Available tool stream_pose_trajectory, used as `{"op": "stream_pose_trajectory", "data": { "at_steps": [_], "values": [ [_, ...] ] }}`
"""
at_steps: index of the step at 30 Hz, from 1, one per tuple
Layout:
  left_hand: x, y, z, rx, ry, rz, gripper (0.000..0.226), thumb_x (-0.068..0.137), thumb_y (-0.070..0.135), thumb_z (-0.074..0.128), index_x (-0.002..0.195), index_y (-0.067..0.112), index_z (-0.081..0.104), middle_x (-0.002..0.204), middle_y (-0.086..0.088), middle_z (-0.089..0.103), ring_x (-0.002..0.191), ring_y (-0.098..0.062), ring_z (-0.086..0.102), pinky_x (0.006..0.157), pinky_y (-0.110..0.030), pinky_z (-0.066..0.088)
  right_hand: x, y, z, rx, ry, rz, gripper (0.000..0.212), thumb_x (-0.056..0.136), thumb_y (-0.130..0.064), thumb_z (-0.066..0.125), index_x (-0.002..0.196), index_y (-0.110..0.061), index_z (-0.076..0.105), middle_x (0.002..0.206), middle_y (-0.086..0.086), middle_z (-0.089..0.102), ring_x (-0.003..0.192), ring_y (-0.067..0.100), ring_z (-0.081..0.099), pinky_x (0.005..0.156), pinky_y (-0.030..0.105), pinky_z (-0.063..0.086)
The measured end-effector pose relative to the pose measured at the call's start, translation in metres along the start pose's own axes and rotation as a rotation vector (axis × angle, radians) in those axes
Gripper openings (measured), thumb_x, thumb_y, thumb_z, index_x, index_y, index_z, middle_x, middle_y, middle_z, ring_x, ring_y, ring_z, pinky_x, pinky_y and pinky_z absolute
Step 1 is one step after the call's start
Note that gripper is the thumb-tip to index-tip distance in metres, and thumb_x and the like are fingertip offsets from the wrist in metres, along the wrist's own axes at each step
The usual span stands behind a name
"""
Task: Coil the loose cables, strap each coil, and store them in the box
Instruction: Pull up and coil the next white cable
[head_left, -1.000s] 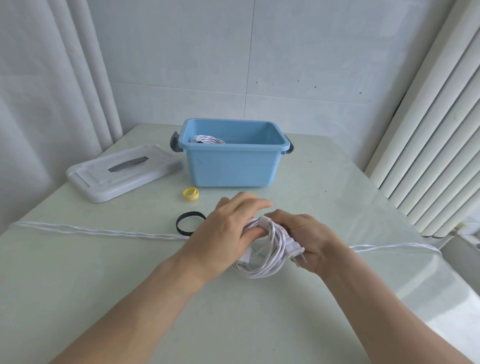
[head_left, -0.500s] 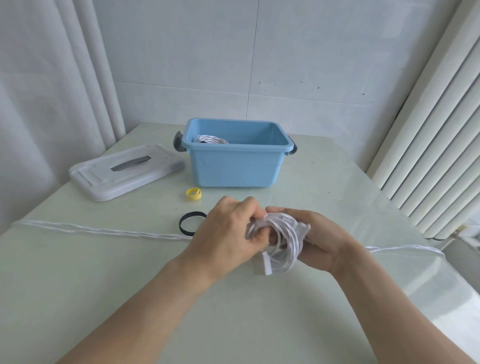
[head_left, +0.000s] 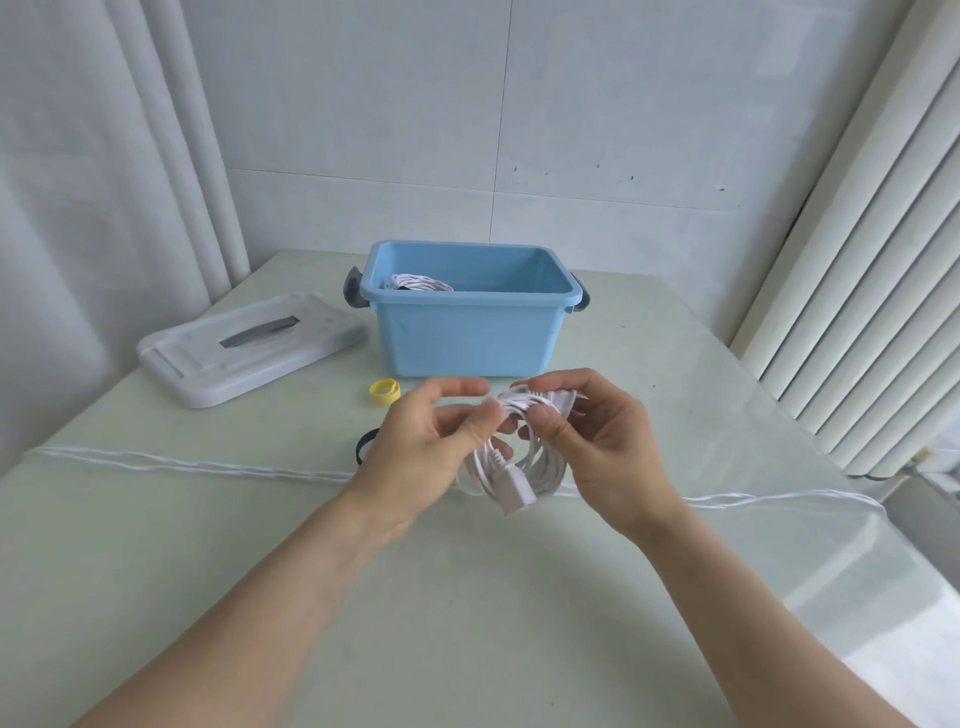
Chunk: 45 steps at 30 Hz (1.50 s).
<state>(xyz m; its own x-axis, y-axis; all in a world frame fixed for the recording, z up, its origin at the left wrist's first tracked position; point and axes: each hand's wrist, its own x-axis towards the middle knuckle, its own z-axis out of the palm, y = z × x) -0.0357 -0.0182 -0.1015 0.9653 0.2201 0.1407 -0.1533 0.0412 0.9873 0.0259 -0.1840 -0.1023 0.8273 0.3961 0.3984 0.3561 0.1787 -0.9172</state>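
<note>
Coil (head_left: 511, 457): white cable, wound in loops, held above the middle of the table (head_left: 208, 545), hanging from both hands; a white plug (head_left: 514, 491) dangles at its lower front.
Left hand (head_left: 415, 457): fingers curled, thumb and fingertips pinching the top of the coil from the left.
Right hand (head_left: 597, 441): fingers curled over the coil's top, thumb pressed on the loops from the near side.
Box (head_left: 467, 322): blue, open, near the far edge of the table, dark latches at both ends; another white coil (head_left: 418, 283) lies inside at its left end.
Lid (head_left: 249, 348): white, flat on the table, just left of the box.
Yellow strap (head_left: 384, 391): rolled up, in front of the box's left corner.
Black strap (head_left: 363, 447): a loop, partly hidden behind the left hand.
Loose cable (head_left: 182, 464): thin, white, stretched across the table from left edge to right edge, passing behind the hands.
</note>
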Motion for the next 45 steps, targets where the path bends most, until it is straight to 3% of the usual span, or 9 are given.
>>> {"op": "stream_pose_trajectory", "data": {
  "at_steps": [9,14,18,26,31,34,37,40,45],
  "values": [
    [-0.001,0.003,-0.003,-0.078,-0.255,-0.189,0.045,0.096,0.032,0.050,0.109,-0.006,0.069,0.105,-0.024,0.072,0.097,-0.032,0.069,0.095,-0.045,0.051,-0.001,-0.001,-0.003,-0.034,-0.008,-0.088,0.017,0.088,0.003,0.067,0.094,-0.013,0.069,0.100,0.007,0.076,0.090,0.023,0.072,0.084,0.034,0.056],
    [0.000,0.009,-0.008,-0.240,-0.416,-0.300,0.033,0.088,0.033,0.051,0.092,0.011,0.075,0.091,-0.014,0.066,0.086,-0.023,0.062,0.084,-0.036,0.048,-0.003,-0.006,0.001,0.014,-0.062,-0.079,0.009,0.086,-0.003,0.066,0.093,-0.009,0.066,0.104,0.013,0.075,0.093,0.026,0.071,0.084,0.037,0.057],
    [-0.001,0.007,-0.005,-0.376,-0.483,-0.321,0.033,0.093,0.037,0.051,0.103,0.012,0.071,0.089,-0.004,0.065,0.083,-0.016,0.061,0.084,-0.034,0.045,-0.001,-0.006,-0.001,0.061,-0.081,-0.068,0.008,0.087,-0.004,0.065,0.095,-0.006,0.065,0.105,0.016,0.074,0.093,0.026,0.071,0.085,0.036,0.057],
    [-0.002,-0.004,0.018,-0.451,-0.229,-0.207,0.034,0.097,0.033,0.044,0.091,0.006,0.063,0.076,-0.003,0.058,0.071,-0.014,0.057,0.073,-0.027,0.046,0.004,0.000,-0.010,-0.197,-0.010,-0.083,0.032,0.087,-0.018,0.071,0.117,-0.029,0.068,0.132,-0.003,0.064,0.124,0.010,0.059,0.100,0.034,0.050],
    [0.019,0.004,0.014,-0.553,0.007,-0.159,0.028,0.105,0.023,0.036,0.101,0.008,0.059,0.079,-0.002,0.050,0.077,-0.013,0.050,0.079,-0.029,0.042,0.003,0.004,-0.013,-0.216,0.159,-0.018,0.044,0.089,-0.030,0.069,0.130,-0.022,0.057,0.131,-0.011,0.060,0.118,0.006,0.060,0.097,0.034,0.051],
    [0.042,0.024,0.000,-0.326,0.124,0.011,0.034,0.107,0.025,0.035,0.092,0.014,0.064,0.087,0.002,0.063,0.086,-0.011,0.056,0.092,-0.030,0.042,0.002,0.006,-0.015,-0.264,0.236,0.009,0.028,0.091,-0.029,0.067,0.117,-0.024,0.061,0.114,-0.011,0.066,0.110,0.006,0.061,0.094,0.035,0.051],
    [0.072,0.055,-0.011,0.132,0.143,0.227,0.035,0.101,0.028,0.044,0.074,0.023,0.065,0.076,-0.002,0.061,0.075,-0.013,0.050,0.077,-0.027,0.038,0.003,0.010,-0.017,-0.310,0.234,0.065,0.020,0.094,-0.017,0.066,0.113,-0.024,0.064,0.104,-0.007,0.067,0.104,0.008,0.063,0.095,0.036,0.051],
    [0.110,0.080,-0.016,0.613,0.241,0.420,0.034,0.094,0.033,0.045,0.079,0.010,0.065,0.069,-0.006,0.054,0.065,-0.018,0.045,0.063,-0.029,0.033,0.004,0.008,-0.017,-0.324,0.248,0.076,0.021,0.093,-0.009,0.063,0.108,-0.023,0.066,0.098,-0.007,0.068,0.098,0.007,0.064,0.089,0.028,0.050],
    [0.166,0.089,-0.018,1.241,0.192,0.550,0.023,0.094,0.021,0.063,0.072,0.018,0.055,0.074,0.003,0.052,0.105,-0.029,0.051,0.078,-0.029,0.019,0.007,0.008,-0.021,-0.291,0.310,0.119,0.017,0.095,-0.009,0.061,0.100,-0.023,0.068,0.092,-0.007,0.068,0.078,0.003,0.062,0.074,0.014,0.047]
  ]
}}
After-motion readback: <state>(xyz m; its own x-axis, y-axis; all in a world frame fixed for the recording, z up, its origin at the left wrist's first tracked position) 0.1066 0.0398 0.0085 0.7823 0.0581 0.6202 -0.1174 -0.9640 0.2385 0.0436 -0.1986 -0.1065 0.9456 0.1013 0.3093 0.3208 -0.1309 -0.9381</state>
